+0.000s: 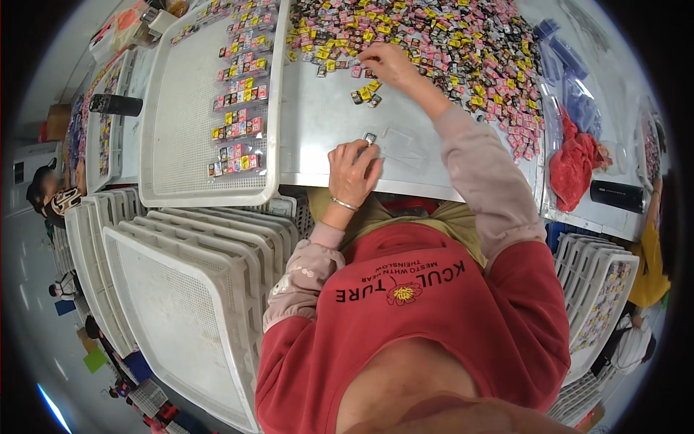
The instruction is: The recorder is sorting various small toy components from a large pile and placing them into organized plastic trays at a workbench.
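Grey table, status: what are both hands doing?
Left hand: at small silver-and-black rectangular piece. Right hand: at edge of pink, yellow and black pile of small pieces. Clear plastic piece right of left hand.

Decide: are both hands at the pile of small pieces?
No: the right hand is at the pile, but the left hand is apart from it.

Rocking a red sweatshirt [434, 320] with bold black lettering [360, 295] and a yellow-centred flower print [403, 293] up front, pale pink fabric forearm sleeves [491, 170], little whitish motifs [302, 272] on the left one, plus olive-khaki trousers [466, 231] and a thin silvery left-wrist bangle [344, 205].
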Demonstrator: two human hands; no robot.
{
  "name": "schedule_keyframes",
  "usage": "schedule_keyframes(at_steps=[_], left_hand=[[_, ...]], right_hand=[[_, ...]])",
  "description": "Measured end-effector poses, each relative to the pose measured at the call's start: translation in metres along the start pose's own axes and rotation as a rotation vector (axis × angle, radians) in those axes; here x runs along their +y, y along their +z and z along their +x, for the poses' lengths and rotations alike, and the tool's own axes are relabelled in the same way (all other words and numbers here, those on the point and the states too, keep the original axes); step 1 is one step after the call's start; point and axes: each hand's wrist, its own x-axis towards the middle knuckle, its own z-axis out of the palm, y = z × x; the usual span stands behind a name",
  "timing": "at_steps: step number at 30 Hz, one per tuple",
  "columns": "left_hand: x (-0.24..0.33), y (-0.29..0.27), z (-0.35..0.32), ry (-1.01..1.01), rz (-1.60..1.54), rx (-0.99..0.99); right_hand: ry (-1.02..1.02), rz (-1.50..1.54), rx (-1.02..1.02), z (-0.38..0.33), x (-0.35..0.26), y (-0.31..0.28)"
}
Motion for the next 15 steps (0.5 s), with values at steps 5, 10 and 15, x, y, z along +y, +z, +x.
schedule_keyframes(at_steps=[5, 10, 15], left_hand=[[-0.002, -0.002, -0.005, -0.015, 0.006, 0.015], [-0.001, -0.004, -0.006, -0.012, 0.009, 0.014], [0.001, -0.006, -0.003, -0.028, -0.004, 0.041]], right_hand=[[0.092, -0.387, -0.165, 0.003, -0.029, 0.030], [0.092, -0.388, -0.141, -0.004, -0.021, 0.033], [-0.091, -0.356, -0.063, -0.016, -0.008, 0.019]])
